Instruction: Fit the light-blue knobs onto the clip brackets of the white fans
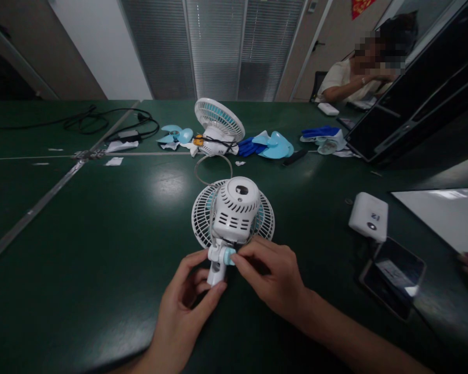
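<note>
A small white electric fan (237, 208) lies face down on the green table, its round grille (203, 215) beneath the motor housing. At the near end, a white clamp bracket (216, 270) sticks out toward me. My left hand (189, 298) grips that bracket between thumb and fingers. With thumb and forefinger, my right hand (275, 272) pinches a light blue knob (229, 255) on the bracket's side. A thin grey cord (197, 171) loops out behind the housing.
Across the table stands a second white fan (218, 122), with light blue fan blades (276, 145) and blue gloves (322, 132) near it. Right of me lie a white power bank (369, 215) and a phone (393, 278). A person (351, 78) sits at the far right. Black cables (89, 122) lie far left.
</note>
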